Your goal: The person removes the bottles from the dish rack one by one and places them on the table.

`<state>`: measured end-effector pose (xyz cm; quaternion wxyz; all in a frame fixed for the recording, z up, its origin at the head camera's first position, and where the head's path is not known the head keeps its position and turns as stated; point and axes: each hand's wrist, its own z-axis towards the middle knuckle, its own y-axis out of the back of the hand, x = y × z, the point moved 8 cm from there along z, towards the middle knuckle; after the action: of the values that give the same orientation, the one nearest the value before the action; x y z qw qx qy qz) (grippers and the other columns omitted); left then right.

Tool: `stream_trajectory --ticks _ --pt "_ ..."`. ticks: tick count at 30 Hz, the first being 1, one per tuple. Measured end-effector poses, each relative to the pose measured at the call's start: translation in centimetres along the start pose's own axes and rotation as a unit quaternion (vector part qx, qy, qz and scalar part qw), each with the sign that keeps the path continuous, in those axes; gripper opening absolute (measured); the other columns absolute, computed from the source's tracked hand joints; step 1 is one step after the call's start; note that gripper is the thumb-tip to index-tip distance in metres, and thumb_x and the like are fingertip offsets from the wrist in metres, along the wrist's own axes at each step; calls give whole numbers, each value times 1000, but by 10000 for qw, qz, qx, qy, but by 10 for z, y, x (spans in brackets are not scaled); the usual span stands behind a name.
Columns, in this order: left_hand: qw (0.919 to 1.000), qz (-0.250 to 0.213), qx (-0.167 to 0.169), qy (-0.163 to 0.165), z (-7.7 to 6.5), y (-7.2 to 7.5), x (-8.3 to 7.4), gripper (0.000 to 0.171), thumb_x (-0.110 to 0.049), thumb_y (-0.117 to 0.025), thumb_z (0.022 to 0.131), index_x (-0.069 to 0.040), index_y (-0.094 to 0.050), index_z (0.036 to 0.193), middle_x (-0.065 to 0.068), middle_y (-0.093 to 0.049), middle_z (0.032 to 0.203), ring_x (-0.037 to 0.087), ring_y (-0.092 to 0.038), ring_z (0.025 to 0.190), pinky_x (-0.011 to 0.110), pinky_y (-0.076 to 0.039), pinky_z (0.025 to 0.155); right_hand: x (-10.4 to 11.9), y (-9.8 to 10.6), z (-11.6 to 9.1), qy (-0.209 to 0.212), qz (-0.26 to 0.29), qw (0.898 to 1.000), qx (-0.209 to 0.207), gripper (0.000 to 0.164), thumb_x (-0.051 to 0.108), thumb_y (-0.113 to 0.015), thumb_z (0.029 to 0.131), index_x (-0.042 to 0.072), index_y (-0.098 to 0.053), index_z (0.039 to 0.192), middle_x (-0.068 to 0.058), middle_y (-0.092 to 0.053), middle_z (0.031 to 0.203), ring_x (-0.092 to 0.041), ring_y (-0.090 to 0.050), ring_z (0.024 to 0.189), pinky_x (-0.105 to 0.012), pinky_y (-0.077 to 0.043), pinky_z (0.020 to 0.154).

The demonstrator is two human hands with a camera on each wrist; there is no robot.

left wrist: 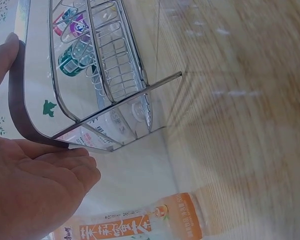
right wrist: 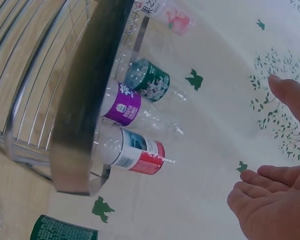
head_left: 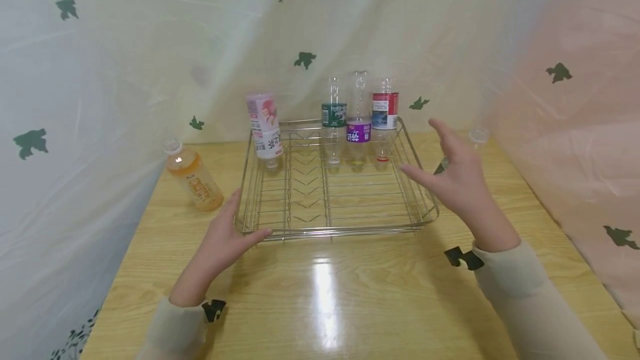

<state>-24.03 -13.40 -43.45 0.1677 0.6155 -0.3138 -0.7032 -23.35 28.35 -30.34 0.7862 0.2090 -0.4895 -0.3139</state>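
Wire rack at twelve o'clock from you, on the table. Your left hand spreads around its near corner, rack's eight o'clock, touching, fingers not clenched. Your right hand, rack's three o'clock, fingers released, apart from it. Within: pink bottle upended at eleven; three clear bottles upended near one. Orange bottle upright outside, nine.

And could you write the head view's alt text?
A person's left hand and right hand flank a wire rack holding four upside-down bottles toward its back. On the table: an orange bottle at left, a mostly hidden bottle at right.
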Motion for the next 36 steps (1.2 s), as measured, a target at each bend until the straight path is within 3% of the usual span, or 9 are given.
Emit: stream_trajectory --ticks 6,11,16,24,30,36 --pt "9999 -44 19 -89 -1 1 -1 117 -52 -83 82 -9 -12 164 18 -19 165 40 -22 148 61 -23 117 3 -9 5 -188 -97 9990 396 99 46 -83 85 19 -28 162 -1 -29 163 -33 -29 146 -60 -30 115" --pt "9999 -54 7 -107 -1 0 -1 114 -47 -84 83 -10 -13 164 17 -20 165 39 -22 148 61 -24 117 9 -14 8 -261 -118 9979 575 99 50 -82 84 21 -29 162 -2 -30 163 -38 -32 145 -62 -32 113" --pt "9999 -97 -2 -96 -1 0 -1 114 -48 -84 83 -12 -12 164 17 -20 165 39 -22 148 61 -23 117 19 -18 14 -197 -182 9972 698 100 54 -81 83 25 -28 162 3 -29 162 -33 -32 145 -60 -33 113" --pt "9997 -127 -56 -199 0 1 -3 112 -45 -86 82 -14 -15 164 15 -24 165 37 -26 147 60 -25 117 33 -29 23 7 -133 9968 786 99 51 -82 83 21 -29 162 3 -31 162 -23 -28 148 -56 -29 116" --pt "9988 -205 -111 -436 3 3 -6 111 -50 -86 79 -20 -20 164 10 -30 163 38 -33 144 59 -30 115 41 -40 32 -31 -155 9956 920 100 51 -82 84 21 -27 162 3 -29 163 -26 -27 148 -58 -29 116" --pt "9995 -76 -100 -303 1 3 -3 112 -48 -86 80 -17 -17 164 13 -26 164 37 -30 146 60 -28 115 57 -52 41 235 -219 9932 1120 99 43 -84 85 17 -27 162 -2 -31 162 -29 -30 147 -58 -29 116"
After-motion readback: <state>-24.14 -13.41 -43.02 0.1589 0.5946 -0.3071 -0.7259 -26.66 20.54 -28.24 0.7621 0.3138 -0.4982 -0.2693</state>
